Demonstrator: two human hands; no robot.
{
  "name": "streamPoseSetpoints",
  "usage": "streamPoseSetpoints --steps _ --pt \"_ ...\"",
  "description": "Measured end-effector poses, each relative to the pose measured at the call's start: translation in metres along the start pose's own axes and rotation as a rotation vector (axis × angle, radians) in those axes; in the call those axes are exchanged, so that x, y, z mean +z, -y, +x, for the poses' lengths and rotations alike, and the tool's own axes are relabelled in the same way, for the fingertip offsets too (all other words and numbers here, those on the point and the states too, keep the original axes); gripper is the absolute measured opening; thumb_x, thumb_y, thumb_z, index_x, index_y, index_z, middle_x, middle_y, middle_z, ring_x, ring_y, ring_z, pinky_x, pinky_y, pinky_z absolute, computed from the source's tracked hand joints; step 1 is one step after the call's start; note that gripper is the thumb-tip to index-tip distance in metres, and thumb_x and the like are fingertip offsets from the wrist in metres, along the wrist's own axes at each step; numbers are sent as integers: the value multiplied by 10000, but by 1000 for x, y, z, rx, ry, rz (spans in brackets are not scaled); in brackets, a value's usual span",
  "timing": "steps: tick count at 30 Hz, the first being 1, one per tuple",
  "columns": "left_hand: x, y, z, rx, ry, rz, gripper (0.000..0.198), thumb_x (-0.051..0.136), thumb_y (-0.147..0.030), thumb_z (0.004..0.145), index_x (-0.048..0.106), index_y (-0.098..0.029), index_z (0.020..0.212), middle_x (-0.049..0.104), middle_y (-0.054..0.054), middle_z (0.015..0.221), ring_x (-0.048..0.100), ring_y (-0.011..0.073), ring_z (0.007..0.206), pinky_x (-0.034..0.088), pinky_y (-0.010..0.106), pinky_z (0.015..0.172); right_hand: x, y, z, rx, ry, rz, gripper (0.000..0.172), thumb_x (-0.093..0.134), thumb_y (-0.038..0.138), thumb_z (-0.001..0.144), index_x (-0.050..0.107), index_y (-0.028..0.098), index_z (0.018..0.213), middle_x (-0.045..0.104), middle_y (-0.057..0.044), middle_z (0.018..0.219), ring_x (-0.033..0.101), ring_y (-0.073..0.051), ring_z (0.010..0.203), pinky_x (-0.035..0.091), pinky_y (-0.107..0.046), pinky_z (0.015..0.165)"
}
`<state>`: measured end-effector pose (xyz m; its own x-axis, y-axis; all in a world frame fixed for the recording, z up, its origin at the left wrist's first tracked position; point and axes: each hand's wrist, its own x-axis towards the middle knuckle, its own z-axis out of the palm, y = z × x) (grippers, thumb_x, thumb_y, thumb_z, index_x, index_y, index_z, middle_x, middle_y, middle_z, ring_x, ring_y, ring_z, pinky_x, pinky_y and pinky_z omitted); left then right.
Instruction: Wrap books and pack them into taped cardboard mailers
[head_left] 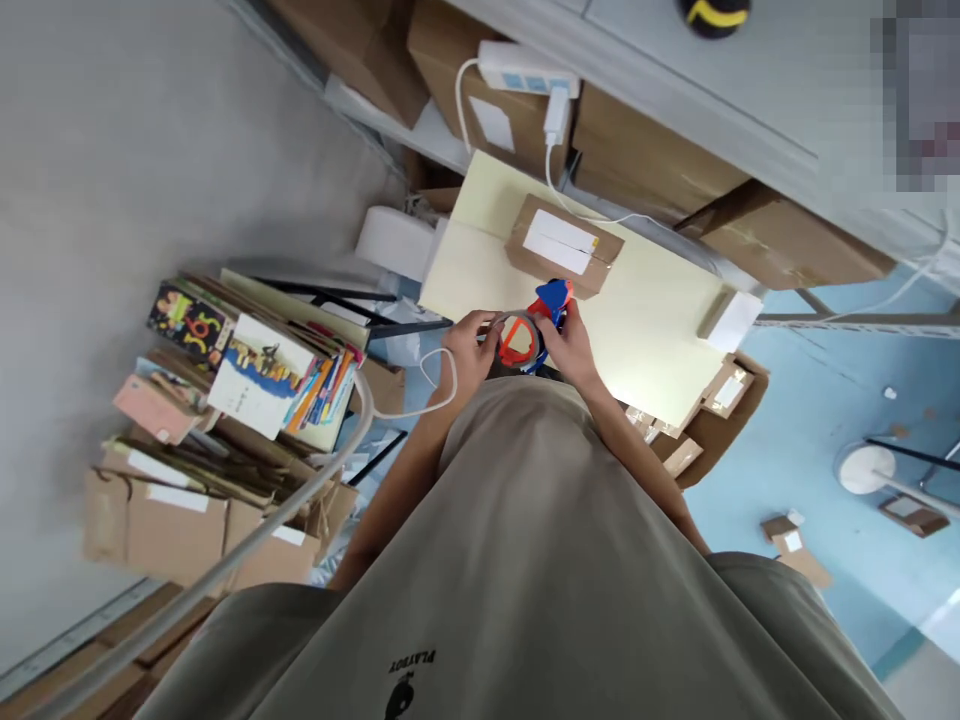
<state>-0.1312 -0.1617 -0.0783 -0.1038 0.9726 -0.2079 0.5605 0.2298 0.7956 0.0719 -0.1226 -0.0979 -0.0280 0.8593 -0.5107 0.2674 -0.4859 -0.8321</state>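
In front of my body I hold a tape gun (553, 296) with blue and orange-red parts. A round tape roll (517, 340) with an orange hub faces up on its left side. My right hand (570, 345) is closed around the tape gun's body. With its fingers bent, my left hand (474, 345) grips the left edge of the tape roll. Just beyond, a cardboard box (525, 225) with a white label lies on the pale tabletop (645, 330). The underside of the tape gun is hidden.
A white power strip (525, 70) with a plugged-in cable sits by the shelf boxes behind the table. Books (262, 375) and folded cardboard (157, 510) are stacked at left. A white box (731, 320) stands at the table's right end, above an open carton (724, 440).
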Motion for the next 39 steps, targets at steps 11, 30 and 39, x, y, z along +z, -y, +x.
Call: streamPoseSetpoints --steps 11,30,39 --pt "-47 58 -53 -291 -219 -136 482 704 -552 1090 780 -185 1393 855 152 1366 873 275 1154 733 338 855 90 6 31 -11 314 -195 457 707 694 924 620 313 1161 802 -99 1161 757 -354 1159 597 -572 1123" --pt "-69 81 -70 -90 -108 -379 1214 1010 -817 731 605 -200 1694 647 239 1668 661 450 1539 621 603 1254 101 46 22 -56 412 -143 664 805 839 880 686 264 1191 822 -119 1215 783 -342 1188 657 -546 1108" --pt "-86 81 -45 15 3 -451 1026 1012 -772 778 703 -246 1603 668 199 1613 779 356 1299 755 452 979 90 50 -6 -65 227 -87 774 875 869 832 690 288 1309 834 -111 1290 787 -343 1258 627 -586 1224"
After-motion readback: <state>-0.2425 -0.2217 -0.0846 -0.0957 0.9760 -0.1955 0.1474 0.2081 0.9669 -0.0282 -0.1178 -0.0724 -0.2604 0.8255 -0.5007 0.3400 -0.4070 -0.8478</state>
